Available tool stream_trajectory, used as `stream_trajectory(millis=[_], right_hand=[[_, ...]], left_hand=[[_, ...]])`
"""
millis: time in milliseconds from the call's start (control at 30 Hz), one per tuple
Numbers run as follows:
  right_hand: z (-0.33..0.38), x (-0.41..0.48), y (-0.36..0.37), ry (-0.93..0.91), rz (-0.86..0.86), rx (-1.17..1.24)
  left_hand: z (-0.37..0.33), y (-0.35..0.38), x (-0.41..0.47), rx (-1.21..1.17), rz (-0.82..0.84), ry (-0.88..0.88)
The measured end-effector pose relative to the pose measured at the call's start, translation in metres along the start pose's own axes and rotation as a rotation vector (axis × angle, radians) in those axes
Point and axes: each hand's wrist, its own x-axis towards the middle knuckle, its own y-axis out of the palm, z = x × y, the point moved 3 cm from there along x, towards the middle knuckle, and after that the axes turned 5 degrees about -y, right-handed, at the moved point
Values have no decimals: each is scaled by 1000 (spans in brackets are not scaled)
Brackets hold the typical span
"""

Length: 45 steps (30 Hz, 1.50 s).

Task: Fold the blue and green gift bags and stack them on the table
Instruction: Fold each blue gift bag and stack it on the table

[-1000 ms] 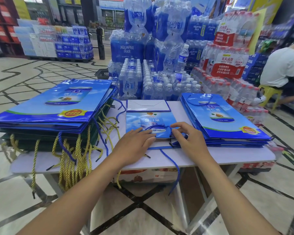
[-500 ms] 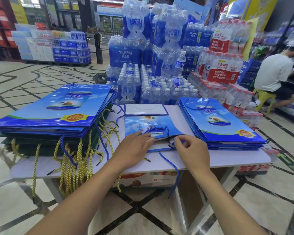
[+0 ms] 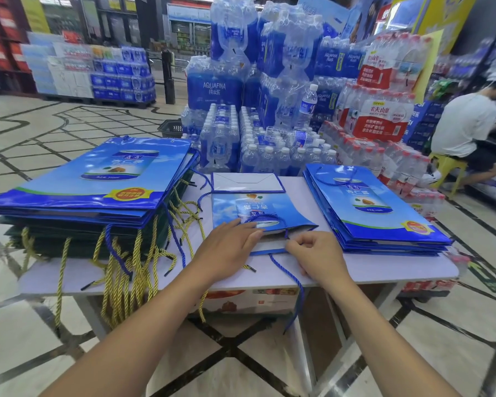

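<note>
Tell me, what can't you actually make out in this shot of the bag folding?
All in the head view:
- Green bags: buried under the left blue stack, so their count is hidden.
- Middle bag, near edge: covered by the left hand and right hand.
- Box under the table: tabletop cuts off its upper part.

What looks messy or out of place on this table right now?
Gold rope handles from the left stack spill tangled over the table edge, and a blue cord from the middle bag dangles below it. The right stack lies neat.
</note>
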Motion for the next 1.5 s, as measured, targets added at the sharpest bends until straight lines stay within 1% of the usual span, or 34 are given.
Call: stream_trajectory(millis=[100, 167, 200, 233, 267, 300, 367, 400, 467, 533, 633, 667, 733, 767, 833, 867, 900, 933, 967, 1000, 1067, 1100, 1167, 1200, 1233, 1267, 1333, 1500], right_hand=[[2, -4, -2, -54, 29, 134], [5, -3, -11, -117, -59, 248], [5, -1, -16, -151, -129, 223], [6, 3, -21, -182, -187, 129], [8, 9, -25, -199, -208, -21], [11, 15, -27, -193, -177, -195], [18, 30, -24, -126, -6, -488], [19, 37, -20, -88, 87, -581], [19, 50, -10, -24, 227, -643], [19, 61, -6, -22, 251, -587], [22, 75, -14, -37, 151, -470], [23, 79, -16, -23, 145, -443], [25, 85, -13, 58, 223, -339], [27, 86, -9, 139, 288, -232], [34, 89, 1, 321, 420, 84], [38, 92, 6, 378, 461, 240], [43, 97, 12, 407, 475, 354], [46, 105, 19, 418, 462, 417], [49, 113, 26, 418, 429, 427], [53, 122, 33, 402, 387, 385], [58, 142, 49, 302, 327, 181], [59, 153, 56, 201, 311, 16], [58, 168, 69, -51, 280, -438], [56, 171, 74, -147, 239, -648], [55, 171, 78, -220, 181, -787], [54, 171, 82, -278, 135, -857], [50, 171, 89, -332, 88, -904], [36, 174, 99, -381, 8, -928]], left_hand=[[0, 1, 0, 23, 15, 3], [1, 2, 1, 48, 28, 19], [1, 2, 1, 55, 34, 26], [1, 3, 0, 59, 39, 31], [1, 3, 0, 63, 41, 34], [0, 2, -1, 69, 42, 36], [0, 2, -2, 78, 43, 36], [1, 3, -3, 84, 45, 37], [0, 3, -3, 100, 53, 45], [0, 2, -4, 106, 62, 53], [-3, -1, -4, 118, 68, 65], [-3, -2, -5, 128, 70, 71], [-5, -3, -6, 151, 77, 78], [-5, -3, -6, 164, 79, 80], [-6, -2, -6, 188, 80, 87], [-6, -1, -5, 199, 84, 89], [-6, -1, -5, 208, 92, 89], [-6, 0, -5, 215, 103, 89], [-5, 0, -5, 217, 113, 90], [-5, -1, -5, 215, 120, 91], [-5, -1, -5, 208, 124, 98], [-5, -1, -5, 208, 122, 103], [-5, 0, -4, 211, 113, 109], [-4, 0, -4, 214, 108, 111], [-4, 0, -4, 215, 100, 114], [-4, 1, -4, 217, 93, 117], [-3, 2, -4, 222, 83, 118], [0, 5, -2, 224, 98, 83]])
